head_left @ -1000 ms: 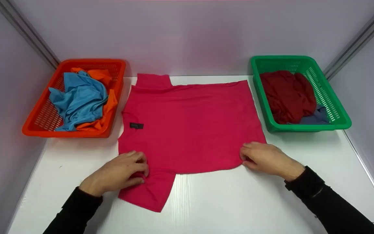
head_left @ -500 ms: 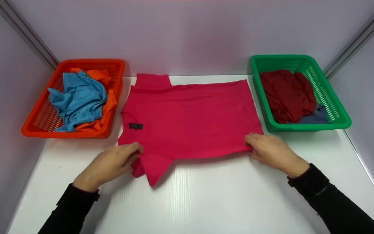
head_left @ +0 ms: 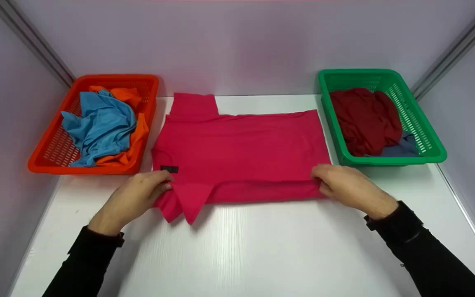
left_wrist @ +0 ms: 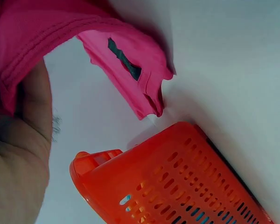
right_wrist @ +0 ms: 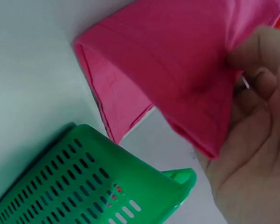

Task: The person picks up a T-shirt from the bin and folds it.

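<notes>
Lying across the middle of a glossy white tabletop (head_left: pixel 237 255): one crimson-pink short-sleeved fabric shirt (head_left: pixel 245 144), set sideways, neck end to the left, hem end to the right. Far sleeve reaching the pale lilac back panel (head_left: pixel 241 45). Near the neck, one small black rectangular label (head_left: pixel 169 169).

Edges and room: narrow white strips part the shirt from one orange-red perforated plastic basket (head_left: pixel 41 168) at left and from one bright green perforated plastic basket (head_left: pixel 394 162) at right. A broad stretch of tabletop shows between the shirt's near edge and the bottom of the head view.

Grip, left hand (head_left: pixel 132 200): fingers curled, gripping the cloth at the shoulder, just below the label; near sleeve drooping beside it in two points. Grip, right hand (head_left: pixel 351 187): thumb and fingers pinching the hem end's near part, the raised layer arching over a lower one in the right wrist view. Between both hands, a crease runs along the shirt; its main body lies beyond them.

Contents, orange-red basket: crumpled sky-blue cloth (head_left: pixel 107 123), bright orange cloth (head_left: pixel 126 97). Green basket: bunched dark red cloth (head_left: pixel 365 119), slate-blue cloth (head_left: pixel 404 147).
</notes>
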Demonstrator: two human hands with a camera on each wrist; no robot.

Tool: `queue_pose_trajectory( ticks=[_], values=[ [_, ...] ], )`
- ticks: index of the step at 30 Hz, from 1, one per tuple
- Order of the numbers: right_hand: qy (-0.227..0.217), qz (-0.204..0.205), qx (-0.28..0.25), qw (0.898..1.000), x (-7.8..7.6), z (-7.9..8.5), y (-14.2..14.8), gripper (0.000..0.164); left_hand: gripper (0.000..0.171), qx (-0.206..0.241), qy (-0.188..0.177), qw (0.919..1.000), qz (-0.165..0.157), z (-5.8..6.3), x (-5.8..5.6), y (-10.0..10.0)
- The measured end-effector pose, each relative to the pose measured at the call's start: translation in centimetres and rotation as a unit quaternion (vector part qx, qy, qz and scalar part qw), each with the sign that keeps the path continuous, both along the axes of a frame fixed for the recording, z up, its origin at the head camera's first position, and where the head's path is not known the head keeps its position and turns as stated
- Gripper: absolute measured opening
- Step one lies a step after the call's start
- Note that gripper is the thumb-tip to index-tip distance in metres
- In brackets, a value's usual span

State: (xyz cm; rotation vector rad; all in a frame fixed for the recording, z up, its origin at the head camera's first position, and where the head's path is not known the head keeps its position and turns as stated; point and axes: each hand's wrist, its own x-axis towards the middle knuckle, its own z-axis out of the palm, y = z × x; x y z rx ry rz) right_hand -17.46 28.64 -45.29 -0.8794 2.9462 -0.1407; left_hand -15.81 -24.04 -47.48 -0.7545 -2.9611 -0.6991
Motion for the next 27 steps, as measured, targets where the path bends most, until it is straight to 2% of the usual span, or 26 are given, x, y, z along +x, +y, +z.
queue_pose_trajectory(
  ticks=[5, 11, 16, 21, 24, 27],
  values=[
    [0.062, -0.026, 0.027, 0.997, -0.4, 0.2, -1.5, 0.044, 0.014, -0.022, 0.012, 0.9989, 0.039, 0.0, -1.4, 0.8],
    [0.097, -0.060, 0.075, 0.991, -1.1, -0.9, -3.5, 0.068, 0.016, -0.077, 0.019, 0.9939, 0.076, -0.4, -3.6, 2.5],
    [0.124, -0.080, 0.075, 0.986, -2.5, -2.4, -4.1, 0.052, 0.020, -0.113, 0.012, 0.9894, 0.091, -1.2, -5.1, 3.4],
    [0.102, -0.113, 0.079, 0.985, -3.8, -3.2, -4.4, 0.047, 0.016, -0.122, 0.022, 0.9883, 0.089, -1.9, -6.4, 3.8],
    [0.105, -0.119, 0.087, 0.983, -4.2, -3.4, -4.5, 0.045, 0.015, -0.128, 0.041, 0.9872, 0.086, -2.1, -6.7, 3.8],
    [0.125, -0.117, 0.090, 0.981, -4.2, -3.5, -4.6, 0.052, 0.018, -0.128, 0.058, 0.9865, 0.083, -2.0, -6.6, 3.9]
  ],
)
